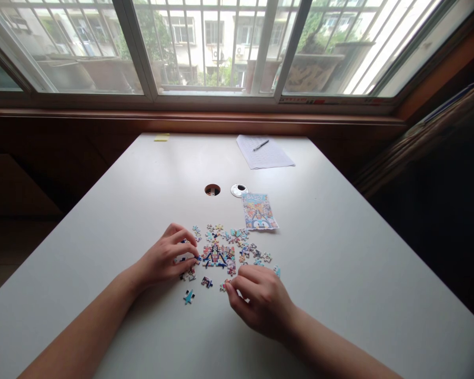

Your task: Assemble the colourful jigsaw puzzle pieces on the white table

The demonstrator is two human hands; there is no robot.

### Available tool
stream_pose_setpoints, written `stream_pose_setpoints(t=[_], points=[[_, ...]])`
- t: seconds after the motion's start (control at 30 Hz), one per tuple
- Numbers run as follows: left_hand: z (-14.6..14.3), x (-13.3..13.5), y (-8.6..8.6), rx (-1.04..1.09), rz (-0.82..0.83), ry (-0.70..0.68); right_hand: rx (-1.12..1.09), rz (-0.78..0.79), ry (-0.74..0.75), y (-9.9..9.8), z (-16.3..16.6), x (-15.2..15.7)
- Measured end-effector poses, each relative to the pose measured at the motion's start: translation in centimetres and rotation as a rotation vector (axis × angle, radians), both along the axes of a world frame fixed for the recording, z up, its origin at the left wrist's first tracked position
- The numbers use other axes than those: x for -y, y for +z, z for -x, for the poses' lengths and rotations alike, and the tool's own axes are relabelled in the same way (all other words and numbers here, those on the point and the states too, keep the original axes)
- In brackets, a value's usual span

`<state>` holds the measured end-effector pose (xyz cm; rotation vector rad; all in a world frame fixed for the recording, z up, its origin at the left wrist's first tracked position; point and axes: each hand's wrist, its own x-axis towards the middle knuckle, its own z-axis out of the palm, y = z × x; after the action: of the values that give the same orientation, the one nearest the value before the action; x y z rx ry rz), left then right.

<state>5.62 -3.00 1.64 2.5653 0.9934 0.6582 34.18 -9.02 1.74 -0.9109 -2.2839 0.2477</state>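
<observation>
A partly joined jigsaw puzzle lies flat on the white table, with loose puzzle pieces around it. On its left side, my left hand has thumb and fingertips closed on a dark blue puzzle piece; more pieces lie partly hidden beneath this hand. My right hand is at the lower right, its thumb and forefinger pinching a small reddish puzzle piece. Two loose pieces rest nearer to me, a dark one and a light blue one. Several others spread along the right side.
A printed picture card lies behind the puzzle. Farther back are a round table hole, a metal ring cover, paper sheets with a pen, and a yellow slip. A barred window stands beyond the table.
</observation>
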Motion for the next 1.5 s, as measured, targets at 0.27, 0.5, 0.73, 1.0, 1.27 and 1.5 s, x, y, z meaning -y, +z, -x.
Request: stream_pose_setpoints(t=[0.27, 0.5, 0.73, 1.0, 1.27, 1.5], points=[[0.2, 0.0, -0.2, 0.016, 0.0, 0.011, 0.001, 0.019, 0.006, 0.1, 0.0, 0.0], [0.2, 0.1, -0.1, 0.03, -0.007, 0.019, -0.026, 0.045, -0.013, -0.1, 0.0, -0.1], [0.2, 0.2, 0.2, 0.067, -0.044, 0.012, -0.041, 0.077, -0.006, -0.2, -0.2, -0.2], [-0.2, 0.8, 0.6, 0.039, -0.072, -0.01, -0.09, 0.104, -0.017, -0.1, -0.2, -0.4], [-0.3, 0.7, 0.5, 0.02, -0.082, -0.063, -0.099, 0.098, -0.025, 0.0, -0.1, -0.5], [-0.6, 0.9, 1.0, 0.013, -0.045, -0.091, -0.085, 0.11, -0.002, -0.1, -0.1, -0.6]])
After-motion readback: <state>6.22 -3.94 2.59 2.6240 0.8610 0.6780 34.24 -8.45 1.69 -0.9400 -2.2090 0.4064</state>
